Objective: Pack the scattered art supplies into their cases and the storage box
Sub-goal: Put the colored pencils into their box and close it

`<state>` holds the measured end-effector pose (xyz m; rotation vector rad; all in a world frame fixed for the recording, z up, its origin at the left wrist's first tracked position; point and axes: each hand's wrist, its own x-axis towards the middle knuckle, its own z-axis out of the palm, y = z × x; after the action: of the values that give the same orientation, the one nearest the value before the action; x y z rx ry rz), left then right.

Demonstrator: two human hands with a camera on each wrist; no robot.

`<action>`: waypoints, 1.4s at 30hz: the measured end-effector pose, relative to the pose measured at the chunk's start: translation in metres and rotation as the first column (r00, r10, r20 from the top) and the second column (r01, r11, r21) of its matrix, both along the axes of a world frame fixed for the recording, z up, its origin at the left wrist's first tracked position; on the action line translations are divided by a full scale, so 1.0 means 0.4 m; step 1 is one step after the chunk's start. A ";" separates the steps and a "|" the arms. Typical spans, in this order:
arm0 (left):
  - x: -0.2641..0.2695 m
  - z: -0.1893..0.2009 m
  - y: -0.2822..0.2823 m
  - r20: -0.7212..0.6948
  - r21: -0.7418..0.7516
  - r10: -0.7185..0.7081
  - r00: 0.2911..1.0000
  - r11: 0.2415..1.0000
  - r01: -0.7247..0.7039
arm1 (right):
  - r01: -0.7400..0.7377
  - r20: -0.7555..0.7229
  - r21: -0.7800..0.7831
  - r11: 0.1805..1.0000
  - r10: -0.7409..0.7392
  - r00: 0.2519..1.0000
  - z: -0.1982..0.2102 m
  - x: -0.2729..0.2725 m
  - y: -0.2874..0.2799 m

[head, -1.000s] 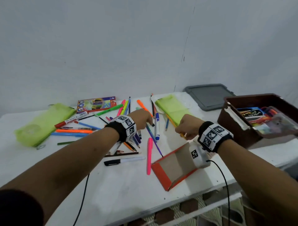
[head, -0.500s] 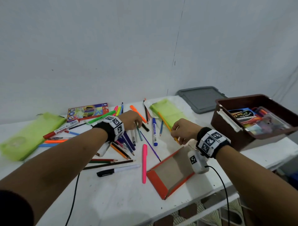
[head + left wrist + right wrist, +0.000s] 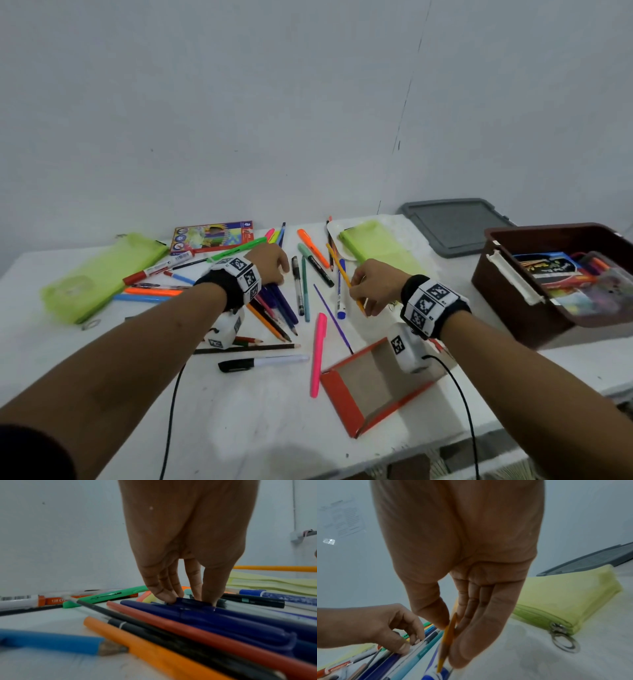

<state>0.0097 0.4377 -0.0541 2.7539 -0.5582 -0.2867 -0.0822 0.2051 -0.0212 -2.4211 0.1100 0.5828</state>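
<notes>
Two hands working among scattered pens on a white table (image 3: 260,431)

Nearest, an open orange box (image 3: 346,394) is lying empty beside a pink pen (image 3: 318,353). The right hand (image 3: 373,286) is pinching a yellow pencil (image 3: 344,274) between thumb and fingers. The left hand (image 3: 269,262) is pressing curled fingertips (image 3: 164,595) onto dark blue pens (image 3: 205,616) (grip unclear). Farther off, a green pouch (image 3: 376,245) and a brown bin (image 3: 507,301) are sitting.

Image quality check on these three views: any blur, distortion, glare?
Head view: wide-angle bend at the table edges, flat dim light, no glare. Left wrist view: near orange pencil soft and smeared, left hand sharper. Right wrist view: right hand fills the frame, yellow pencil slightly blurred.
</notes>
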 end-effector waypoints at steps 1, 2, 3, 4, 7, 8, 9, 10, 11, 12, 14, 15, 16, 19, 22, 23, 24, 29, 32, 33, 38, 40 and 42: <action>-0.002 0.003 0.001 -0.009 -0.009 0.005 1.000 1.000 -0.005 | -0.012 -0.002 -0.013 1.000 0.012 1.000 -0.002 0.003 0.004; -0.004 0.004 0.003 -0.014 -0.018 0.013 1.000 1.000 -0.013 | -0.023 -0.006 -0.030 0.999 0.023 1.000 -0.004 0.006 0.007; -0.004 0.004 0.005 -0.018 -0.025 0.022 1.000 0.999 -0.022 | -0.034 -0.013 -0.050 0.998 0.034 0.999 -0.004 0.009 0.010; -0.004 0.002 0.009 -0.020 -0.031 0.027 0.999 0.999 -0.028 | -0.046 -0.023 -0.071 0.996 0.045 0.999 -0.004 0.011 0.013; -0.005 -0.005 0.023 -0.013 -0.086 0.042 0.999 0.995 -0.043 | -0.080 -0.056 -0.123 0.989 0.073 0.996 -0.005 0.013 0.016; -0.006 -0.005 0.028 -0.006 -0.121 0.051 0.999 0.991 -0.051 | -0.091 -0.062 -0.139 0.986 0.083 0.995 -0.006 0.014 0.016; -0.005 -0.004 0.036 0.001 -0.159 0.058 0.998 0.986 -0.057 | -0.100 -0.065 -0.153 0.983 0.091 0.994 -0.007 0.014 0.016; -0.004 -0.001 0.044 0.005 -0.194 0.066 0.998 0.979 -0.064 | -0.109 -0.067 -0.161 0.981 0.099 0.993 -0.008 0.015 0.017; -0.003 0.001 0.053 0.006 -0.224 0.075 0.997 0.972 -0.071 | -0.118 -0.067 -0.163 0.980 0.108 0.992 -0.009 0.017 0.018; -0.002 0.004 0.062 0.005 -0.255 0.087 0.996 0.963 -0.083 | -0.127 -0.064 -0.161 0.979 0.119 0.991 -0.010 0.020 0.020; -0.001 0.011 0.085 -0.026 -0.356 0.117 0.993 0.927 -0.118 | -0.142 -0.055 -0.158 0.977 0.134 0.989 -0.012 0.026 0.026; -0.004 0.015 0.097 -0.061 -0.421 0.119 0.991 0.897 -0.133 | -0.145 -0.051 -0.160 0.977 0.138 0.989 -0.014 0.029 0.031; -0.009 0.018 0.109 -0.100 -0.479 0.110 0.989 0.866 -0.145 | -0.146 -0.046 -0.162 0.976 0.140 0.989 -0.015 0.031 0.036; -0.023 0.019 0.143 -0.126 -0.551 0.111 0.986 0.819 -0.163 | -0.154 -0.034 -0.165 0.974 0.151 0.988 -0.019 0.038 0.054; -0.037 0.013 0.171 -0.075 -0.427 0.139 0.988 0.890 -0.157 | -0.167 -0.009 -0.152 0.974 0.167 0.986 -0.019 0.043 0.072; -0.044 0.010 0.177 -0.070 -0.341 0.120 0.990 0.930 -0.137 | -0.171 -0.006 -0.148 0.974 0.172 0.985 -0.019 0.045 0.078; -0.052 0.008 0.180 -0.082 -0.254 0.092 0.992 0.961 -0.110 | -0.176 -0.006 -0.147 0.973 0.177 0.984 -0.019 0.046 0.082; -0.086 0.006 0.176 -0.052 -0.012 -0.033 0.998 0.999 0.033 | -0.208 -0.022 -0.150 0.966 0.207 0.978 -0.020 0.052 0.096; -0.091 0.004 0.169 -0.042 0.018 -0.095 0.995 0.995 0.096 | -0.224 -0.023 -0.156 0.962 0.223 0.975 -0.020 0.050 0.103; -0.093 0.003 0.165 -0.037 0.033 -0.114 0.993 0.993 0.115 | -0.226 -0.022 -0.157 0.961 0.226 0.974 -0.019 0.049 0.106; -0.099 0.005 0.140 0.026 0.150 -0.175 0.984 0.974 0.169 | -0.170 0.032 -0.148 0.974 0.177 0.984 0.008 0.049 0.086; -0.099 0.008 0.134 0.051 0.198 -0.194 0.980 0.963 0.181 | -0.131 0.056 -0.144 0.981 0.141 0.988 0.024 0.049 0.060; -0.099 0.010 0.130 0.066 0.218 -0.197 0.978 0.960 0.179 | -0.095 0.064 -0.146 0.985 0.105 0.992 0.032 0.044 0.030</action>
<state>-0.0301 0.4895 -0.0501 2.9317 -0.8623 -0.2849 -0.0645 0.2170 -0.0083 -2.5953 -0.0001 0.5490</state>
